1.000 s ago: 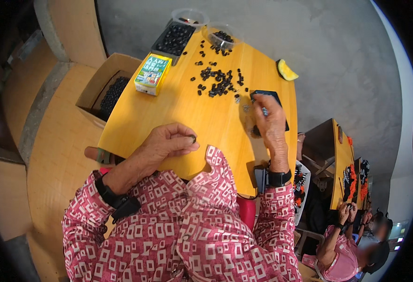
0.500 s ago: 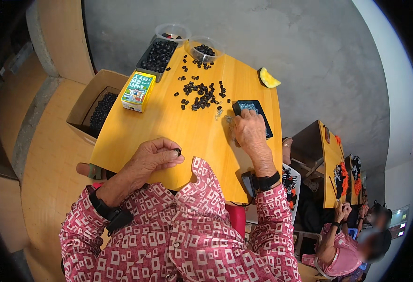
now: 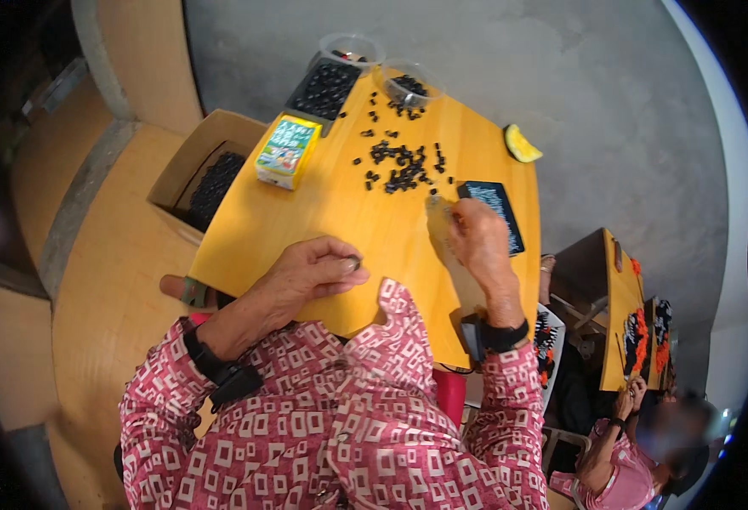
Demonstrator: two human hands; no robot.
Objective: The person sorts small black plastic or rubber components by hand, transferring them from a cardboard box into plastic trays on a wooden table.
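My left hand [image 3: 310, 270] is closed near the table's front edge, pinching a small round black plastic part [image 3: 353, 263] between thumb and fingers. To the right, my right hand [image 3: 484, 242] hovers over the table with its fingertips pressed together; what they hold, if anything, is too small to make out. Just beyond it lies a shallow black tray [image 3: 517, 229] filled with tiny pale pieces. A few more tiny pale pieces [image 3: 433, 204] are scattered beside that hand. Ahead, a loose pile of small black parts [image 3: 406, 170] spreads over the yellow tabletop [image 3: 374, 221].
At the far left, a dark bin [image 3: 323, 89] of black parts adjoins two clear round bowls. A yellow-green carton [image 3: 289, 153] stands nearby. A fruit wedge [image 3: 523, 144] lies far right. Left of the table, a cardboard box [image 3: 178, 174] holds black pieces. Another person [image 3: 612, 467] sits lower right.
My right hand has drawn back from the tray toward me, fingers now together. My left hand still holds the black part. The whole view has shifted, so the table appears farther right.
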